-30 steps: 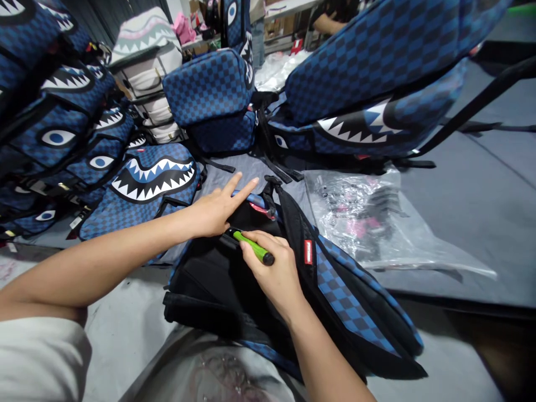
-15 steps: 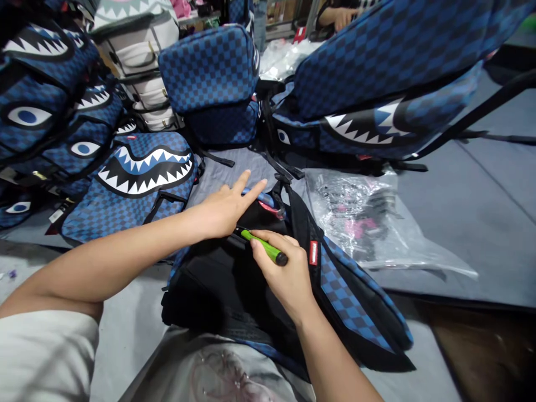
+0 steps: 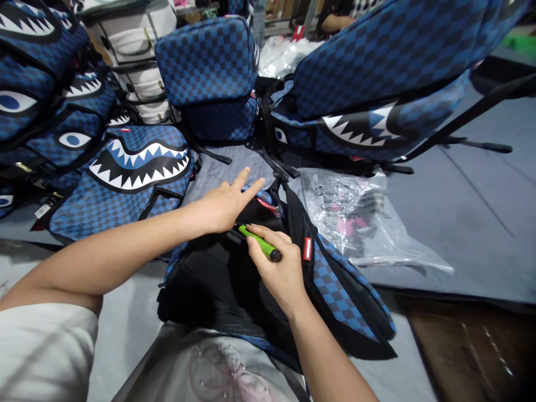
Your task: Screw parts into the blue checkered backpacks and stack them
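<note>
A backpack (image 3: 209, 279) lies in front of me with its black padded back facing up; blue-and-black checks show on its shoulder strap. My right hand (image 3: 278, 259) grips a green marker pen (image 3: 258, 242) with a black end, its tip angled toward the black fabric beside my other hand. Resting on the upper part of the backpack is my left hand (image 3: 224, 206), fingers spread and holding nothing. Close to those fingers a bit of red trim (image 3: 268, 206) shows at the bag's top edge. The marker's very tip is hard to make out.
Shark-mouth checked backpacks (image 3: 138, 162) are piled at the left, with white bags (image 3: 134, 42) stacked behind. More checked backpacks (image 3: 205, 61) stand ahead, and a large one (image 3: 377, 72) at right. A clear plastic bag (image 3: 355, 218) lies on the grey table (image 3: 473, 223). A co-worker's hand (image 3: 337, 22) shows far back.
My view has shifted slightly, so the surroundings sit a little further left. Both hands keep nearly the same place on the backpack, with the marker still in my right hand.
</note>
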Demonstrator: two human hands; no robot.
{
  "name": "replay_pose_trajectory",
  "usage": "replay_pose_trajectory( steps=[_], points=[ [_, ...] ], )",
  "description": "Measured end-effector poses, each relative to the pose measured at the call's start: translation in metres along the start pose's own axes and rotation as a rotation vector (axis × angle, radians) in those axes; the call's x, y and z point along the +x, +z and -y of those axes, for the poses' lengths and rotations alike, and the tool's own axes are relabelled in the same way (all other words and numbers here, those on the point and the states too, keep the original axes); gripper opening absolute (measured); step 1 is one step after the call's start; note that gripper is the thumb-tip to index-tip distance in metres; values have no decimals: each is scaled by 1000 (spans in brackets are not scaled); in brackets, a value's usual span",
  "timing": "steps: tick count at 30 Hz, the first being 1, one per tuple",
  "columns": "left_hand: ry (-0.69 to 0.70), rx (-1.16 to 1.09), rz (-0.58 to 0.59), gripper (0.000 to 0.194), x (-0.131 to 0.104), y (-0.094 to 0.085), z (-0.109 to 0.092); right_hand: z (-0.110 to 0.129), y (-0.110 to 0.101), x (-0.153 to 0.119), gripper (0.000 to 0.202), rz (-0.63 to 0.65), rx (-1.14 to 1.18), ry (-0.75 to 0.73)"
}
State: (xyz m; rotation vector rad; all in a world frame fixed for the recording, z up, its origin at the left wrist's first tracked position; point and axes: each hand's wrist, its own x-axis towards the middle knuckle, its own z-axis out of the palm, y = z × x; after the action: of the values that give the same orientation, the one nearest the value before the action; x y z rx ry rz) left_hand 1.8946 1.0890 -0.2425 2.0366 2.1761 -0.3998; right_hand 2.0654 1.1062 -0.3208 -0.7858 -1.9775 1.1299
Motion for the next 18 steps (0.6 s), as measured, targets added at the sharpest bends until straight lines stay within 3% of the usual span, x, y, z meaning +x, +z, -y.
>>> replay_pose_trajectory(
  steps=[9,18],
  points=[
    [1,-4,-4,100,1,0,1,-4,-6,4,22,103,4,19],
    [7,-11,-20,101,1,3,2,-4,-6,4,24,105,31,34]
  ],
)
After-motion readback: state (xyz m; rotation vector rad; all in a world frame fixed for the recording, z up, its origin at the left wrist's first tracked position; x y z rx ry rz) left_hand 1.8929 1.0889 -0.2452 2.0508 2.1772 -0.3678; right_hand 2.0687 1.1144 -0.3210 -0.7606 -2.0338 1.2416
